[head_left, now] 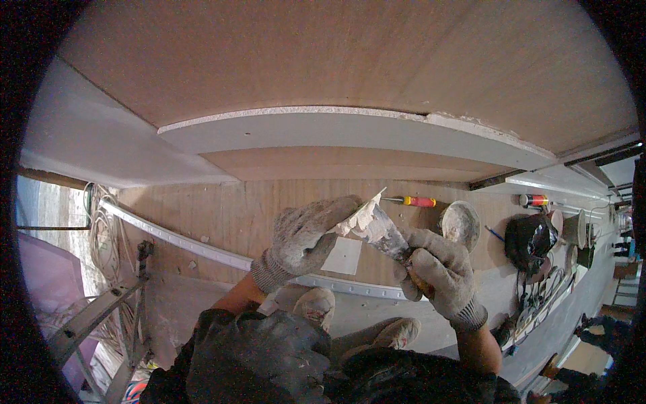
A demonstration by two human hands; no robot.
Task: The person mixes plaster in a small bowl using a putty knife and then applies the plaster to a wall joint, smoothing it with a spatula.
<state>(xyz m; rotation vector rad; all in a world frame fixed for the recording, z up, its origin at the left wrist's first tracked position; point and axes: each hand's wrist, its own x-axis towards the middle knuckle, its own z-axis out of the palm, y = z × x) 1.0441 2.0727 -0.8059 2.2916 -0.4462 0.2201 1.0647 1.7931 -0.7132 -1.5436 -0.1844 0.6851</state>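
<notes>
My right hand (pixel 441 273), in a grey knit work glove, grips a putty knife (pixel 383 232) by its handle. Pale filler coats much of the blade, which points up and to the left. At the blade's far end is my left hand (pixel 303 232), also gloved and dusty, with its fingers curled. What those fingers hold, if anything, is hidden behind the filler and the glove. Beyond the blade, a screwdriver (pixel 418 201) with a red and yellow handle lies on the wooden floor. Right of it stands a round bowl (pixel 460 225) smeared with filler.
A plasterboard strip (pixel 350 131) runs across the wooden panel ahead. A long white metal strip (pixel 182 237) crosses the floor near my shoes (pixel 315 306). A metal ladder (pixel 101 316) and cables (pixel 104 236) are at left. A black bag (pixel 530 239) and buckets (pixel 574 229) stand at right.
</notes>
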